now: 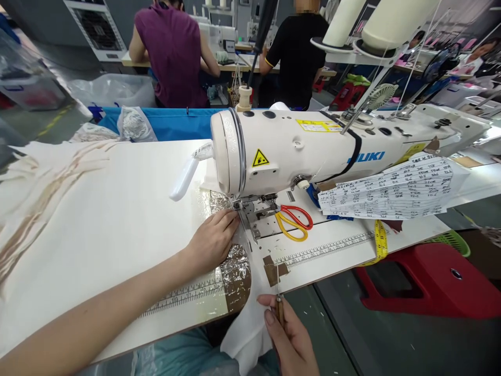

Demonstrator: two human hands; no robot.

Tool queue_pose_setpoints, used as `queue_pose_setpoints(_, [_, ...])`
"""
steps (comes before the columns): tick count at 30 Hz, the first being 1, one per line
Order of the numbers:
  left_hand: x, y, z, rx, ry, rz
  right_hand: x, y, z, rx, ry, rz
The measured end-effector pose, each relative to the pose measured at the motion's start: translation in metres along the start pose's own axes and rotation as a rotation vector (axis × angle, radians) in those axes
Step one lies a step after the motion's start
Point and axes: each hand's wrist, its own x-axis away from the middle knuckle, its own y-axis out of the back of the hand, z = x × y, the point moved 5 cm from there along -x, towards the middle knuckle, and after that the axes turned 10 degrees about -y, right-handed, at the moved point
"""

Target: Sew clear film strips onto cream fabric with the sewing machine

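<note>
My left hand [213, 239] lies with fingers curled and pressed down on white cloth [247, 324] just left of the needle of a white Juki sewing machine [313, 143]. The cloth runs from the needle area over the table's front edge toward my lap. My right hand [291, 339] is closed in a pinch on a thin metal pointed tool with a wooden handle [278, 292], held upright at the table edge. It also grips the cloth's lower part.
Scissors with red and yellow handles [294, 220] lie right of the needle plate. A yellow tape measure [380, 241] hangs off the table, printed paper strips [391, 190] lie under the machine arm. A red stool [426, 279] stands right. Two people sit at the back.
</note>
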Motion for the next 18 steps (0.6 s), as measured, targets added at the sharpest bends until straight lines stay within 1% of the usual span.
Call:
queue_pose_setpoints(2, [-0.005,0.001,-0.001,-0.030,0.027,0.007,-0.006,0.005,0.010,0.136,0.078,0.062])
queue_pose_setpoints(4, [-0.008,0.002,0.000,-0.045,0.045,0.010,-0.012,0.009,0.019,0.213,0.145,0.093])
queue_pose_setpoints(7, [-0.008,0.004,0.004,-0.023,0.039,-0.009,-0.017,0.010,0.030,0.261,0.201,0.064])
queue_pose_setpoints(12, [-0.005,0.007,0.005,0.106,-0.071,-0.067,-0.017,0.004,0.040,0.326,0.252,0.016])
queue_pose_setpoints(14, [-0.004,0.006,0.005,0.088,-0.086,-0.056,-0.018,0.001,0.044,0.344,0.273,0.010])
queue_pose_setpoints(18, [-0.004,0.004,0.006,-0.001,-0.040,-0.037,-0.022,-0.005,0.056,0.393,0.349,0.006])
